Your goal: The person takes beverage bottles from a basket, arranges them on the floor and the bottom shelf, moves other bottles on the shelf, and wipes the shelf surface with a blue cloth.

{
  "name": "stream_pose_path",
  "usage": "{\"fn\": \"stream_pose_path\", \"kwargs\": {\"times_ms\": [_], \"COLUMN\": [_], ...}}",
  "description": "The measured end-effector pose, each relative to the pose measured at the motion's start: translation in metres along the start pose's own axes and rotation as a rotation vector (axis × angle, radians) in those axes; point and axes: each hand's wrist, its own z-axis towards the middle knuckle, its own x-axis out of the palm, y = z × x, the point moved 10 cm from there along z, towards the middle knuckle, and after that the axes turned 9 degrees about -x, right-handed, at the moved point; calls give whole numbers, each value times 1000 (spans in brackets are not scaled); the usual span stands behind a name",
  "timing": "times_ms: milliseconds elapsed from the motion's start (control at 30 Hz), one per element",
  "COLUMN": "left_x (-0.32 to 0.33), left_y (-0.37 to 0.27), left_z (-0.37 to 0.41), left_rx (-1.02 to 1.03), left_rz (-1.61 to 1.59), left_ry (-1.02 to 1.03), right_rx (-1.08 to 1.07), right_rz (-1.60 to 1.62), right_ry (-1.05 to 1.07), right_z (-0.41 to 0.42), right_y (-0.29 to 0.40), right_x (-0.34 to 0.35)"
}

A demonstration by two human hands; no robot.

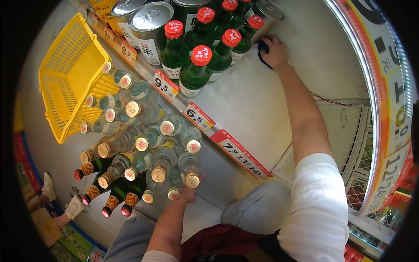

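My right hand (275, 54) is pressed on the white shelf (258, 101), gripping a dark blue cloth (263, 49). Beside it stand green glass bottles with red caps (193, 75) and a silver can (269, 9). Lower in the view, my left hand (188, 194) is next to a cluster of clear glass bottles with gold caps (157, 160). Its fingers are mostly hidden behind the nearest bottles, so its grip cannot be made out. Several dark green bottles with patterned necks (114, 199) stand along the cluster's lower edge.
A yellow plastic basket (73, 78) sits beyond the clear bottles. Price tags (199, 116) line the shelf's front edge. Large silver cans (150, 32) stand behind the green bottles. To the right are a wire mesh panel (340, 131) and a lit sign strip (376, 108). Another person's shoes (74, 207) show lower left.
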Motion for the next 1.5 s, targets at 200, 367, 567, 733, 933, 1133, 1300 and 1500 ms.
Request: {"fn": "stream_pose_path", "kwargs": {"times_ms": [200,367,567,733,933,1133,1300,1500], "left_x": [1,8,3,-10,-14,0,2,-4], "left_y": [6,5,4,-4,-6,6,9,9], "left_z": [2,6,2,-9,-19,-1,8,-1], "left_rx": [-47,-21,-58,-77,-72,-58,-62,-61], "left_rz": [40,67,86,124,189,264,288,205], "left_ry": [-55,-30,-63,-124,-181,-288,-299,-210], "right_rx": [164,122,114,36,82,132,195,769], "right_rz": [149,228,420,553,615,558,483,453], "right_ry": [21,-128,-179,-9,197,283,330,183], "right_z": [-39,-73,-134,-188,-237,-267,-246,-264], "right_y": [27,61,132,154,158,154,127,65], "right_x": [-18,-44,-74,-87,-93,-109,-132,-141]}}
